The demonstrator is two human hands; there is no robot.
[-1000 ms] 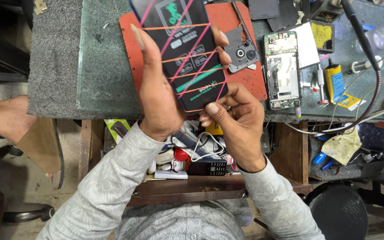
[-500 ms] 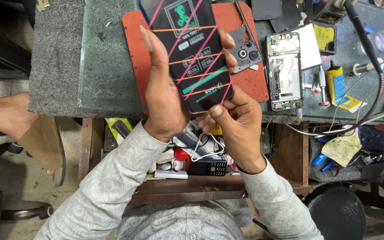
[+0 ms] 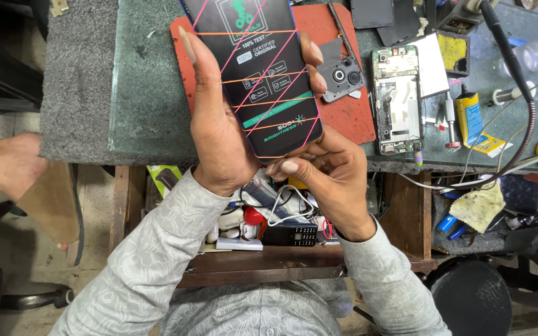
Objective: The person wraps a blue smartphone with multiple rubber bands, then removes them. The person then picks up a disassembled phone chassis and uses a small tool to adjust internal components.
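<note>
rubber-banded phone [image 3: 263, 74], raised further than before, is being gripped by left hand [image 3: 219, 130] and right hand [image 3: 325, 168]; opened phone [image 3: 396, 99] is lying beside the red mat [image 3: 344, 118].

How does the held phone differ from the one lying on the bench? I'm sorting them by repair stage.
The banded phone is closed, dark-faced and crossed by pink and orange rubber bands; the open phone has its back off, showing its insides. The banded phone is in both hands' grip, left hand and right hand; the open phone lies flat, untouched. Both are similar slabs.
</note>
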